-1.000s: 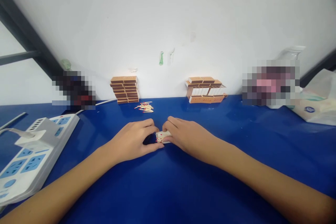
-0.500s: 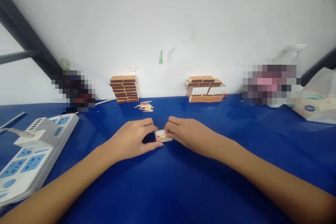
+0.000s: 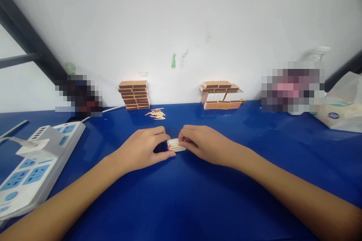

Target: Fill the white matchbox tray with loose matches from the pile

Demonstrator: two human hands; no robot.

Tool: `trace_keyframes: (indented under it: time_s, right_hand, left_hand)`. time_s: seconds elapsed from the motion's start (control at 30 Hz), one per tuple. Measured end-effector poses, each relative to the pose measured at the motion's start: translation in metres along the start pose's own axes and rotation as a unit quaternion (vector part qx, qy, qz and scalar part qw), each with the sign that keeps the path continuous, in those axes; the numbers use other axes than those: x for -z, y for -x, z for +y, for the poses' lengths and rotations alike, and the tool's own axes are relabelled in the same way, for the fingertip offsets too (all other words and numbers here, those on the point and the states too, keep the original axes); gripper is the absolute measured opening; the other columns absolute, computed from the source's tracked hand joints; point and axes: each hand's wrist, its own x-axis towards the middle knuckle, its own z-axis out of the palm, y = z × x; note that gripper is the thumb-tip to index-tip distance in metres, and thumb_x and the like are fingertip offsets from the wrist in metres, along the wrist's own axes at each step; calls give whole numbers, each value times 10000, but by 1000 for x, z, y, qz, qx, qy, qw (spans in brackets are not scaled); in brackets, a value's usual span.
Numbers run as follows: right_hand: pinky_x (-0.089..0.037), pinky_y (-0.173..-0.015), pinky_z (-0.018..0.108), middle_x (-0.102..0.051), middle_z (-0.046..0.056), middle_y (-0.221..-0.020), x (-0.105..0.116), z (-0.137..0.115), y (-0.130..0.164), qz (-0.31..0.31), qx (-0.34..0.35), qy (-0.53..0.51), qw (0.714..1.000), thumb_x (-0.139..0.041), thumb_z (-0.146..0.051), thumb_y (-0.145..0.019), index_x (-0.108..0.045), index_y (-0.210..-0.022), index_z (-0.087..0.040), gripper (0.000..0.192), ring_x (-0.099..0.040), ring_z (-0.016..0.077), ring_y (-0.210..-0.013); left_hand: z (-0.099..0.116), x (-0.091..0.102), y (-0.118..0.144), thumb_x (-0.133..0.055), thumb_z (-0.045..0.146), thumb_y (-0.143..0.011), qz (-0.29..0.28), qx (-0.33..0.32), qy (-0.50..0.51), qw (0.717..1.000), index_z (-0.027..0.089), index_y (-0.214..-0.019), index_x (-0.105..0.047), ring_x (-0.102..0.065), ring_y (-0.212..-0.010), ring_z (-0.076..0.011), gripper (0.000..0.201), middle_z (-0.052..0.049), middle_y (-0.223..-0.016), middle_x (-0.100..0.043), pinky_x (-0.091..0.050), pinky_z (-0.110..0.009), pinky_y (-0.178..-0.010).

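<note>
A small white matchbox tray (image 3: 173, 141) lies on the blue table in front of me, holding several red-headed matches (image 3: 175, 147) with their heads to the left. Thumb and fingers of my left hand (image 3: 143, 148) curve around its left end and grip it from both sides. At the right end, the closed fingertips of my right hand (image 3: 205, 143) press on the tails of the matches and cover that part of the tray. Beyond my left hand lies a loose pile of matches (image 3: 156, 113).
Against the wall stand a left stack of brown matchboxes (image 3: 135, 96) and a right stack of matchboxes (image 3: 223, 96), partly white-sided. A white power strip (image 3: 51, 165) with a plugged-in adapter lies at left. A tissue pack (image 3: 343, 115) sits far right.
My right fingers have shifted slightly at the tray's right end, and more of the matches in it now show, lying flatter. The left hand keeps its hold.
</note>
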Motion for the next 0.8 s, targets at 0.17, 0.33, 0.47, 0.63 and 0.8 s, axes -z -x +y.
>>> trace_keyframes:
  time_s: [0.17, 0.33, 0.47, 0.63, 0.8]
  right_hand:
    - [-395, -687, 263, -624, 26, -981, 1, -4, 1, 15, 14, -54, 998, -550, -231, -1031, -666, -1007, -192, 125, -558, 121, -750]
    - [-429, -740, 249, -612, 12, -949, 0, -6, 1, -6, 44, -144, 989, -622, -234, -1005, -728, -1008, -202, 111, -578, 108, -790]
    - [-424, -712, 246, -596, 10, -919, 0, -9, 1, -22, 47, -166, 985, -640, -219, -988, -762, -1021, -212, 127, -563, 106, -762]
    - [-399, -682, 250, -573, 10, -868, 0, -12, 1, -26, 46, -159, 986, -650, -239, -981, -785, -997, -212, 138, -539, 111, -744]
    - [-390, -668, 251, -569, 5, -866, -1, -13, 1, -25, 43, -164, 985, -656, -267, -973, -764, -970, -214, 121, -534, 112, -744]
  left_hand:
    - [0, -1, 1, -627, 499, -974, 12, -19, 15, 1000, 204, -1056, -706, -611, -745, -153, 316, -22, -932, -649, -431, -284, -642]
    - [0, -2, 1, -633, 538, -965, 27, -62, 33, 997, 193, -1004, -696, -586, -710, -133, 354, -6, -877, -633, -406, -271, -616]
    - [-1, -2, -1, -615, 578, -952, 35, -84, 32, 995, 174, -949, -686, -583, -704, -127, 411, -5, -867, -634, -407, -268, -614]
    - [-1, -2, -1, -598, 595, -945, 47, -101, 25, 993, 164, -933, -681, -583, -699, -125, 439, -9, -867, -636, -412, -264, -617]
    - [-2, -2, 0, -603, 591, -951, 55, -105, 19, 993, 164, -925, -675, -559, -674, -121, 434, -9, -844, -623, -399, -261, -602]
